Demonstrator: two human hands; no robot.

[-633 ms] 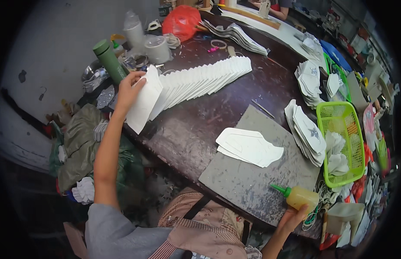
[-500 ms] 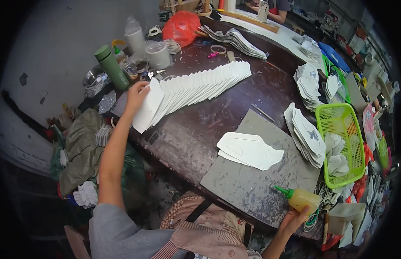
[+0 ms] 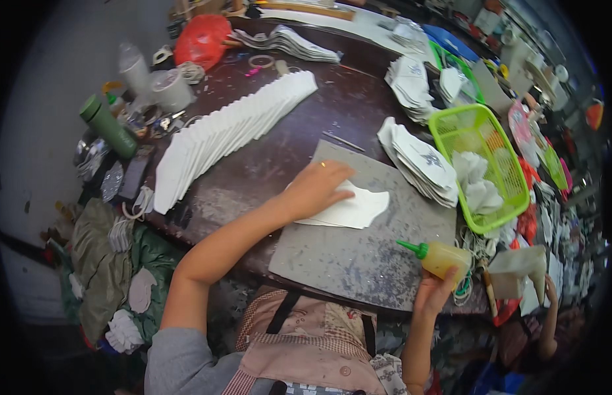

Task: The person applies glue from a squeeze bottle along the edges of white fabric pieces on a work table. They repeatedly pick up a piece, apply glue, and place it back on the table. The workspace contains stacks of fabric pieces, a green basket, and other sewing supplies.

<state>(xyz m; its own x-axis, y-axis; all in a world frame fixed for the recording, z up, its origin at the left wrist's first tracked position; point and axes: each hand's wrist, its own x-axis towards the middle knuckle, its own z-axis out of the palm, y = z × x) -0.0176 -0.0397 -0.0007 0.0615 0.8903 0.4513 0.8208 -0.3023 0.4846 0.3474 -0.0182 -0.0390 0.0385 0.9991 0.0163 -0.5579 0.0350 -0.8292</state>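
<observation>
My left hand (image 3: 319,189) lies over white cut pieces (image 3: 364,209) on a grey board (image 3: 358,268). Its thumb is apart from the outstretched fingers, and it covers the pieces' left part. In my right hand (image 3: 435,294), at the board's near right edge, is a squeeze bottle (image 3: 445,261) with a green nozzle and yellowish contents. The bottle is tilted on its side, nozzle to the left, above the board. Farther left, a long fanned row of similar white pieces (image 3: 237,125) runs across the dark table (image 3: 253,172).
Right of the board are a stack of white pieces (image 3: 421,161) with a star mark and a green basket (image 3: 524,207). A metal rod (image 3: 343,141) lies at the board's far edge. A green bottle (image 3: 108,126) stands far left; another person's arm (image 3: 549,316) shows lower right.
My left hand has moved right from the fanned row's near end to the pieces on the board. My right hand still holds the squeeze bottle. The whole view has shifted.
</observation>
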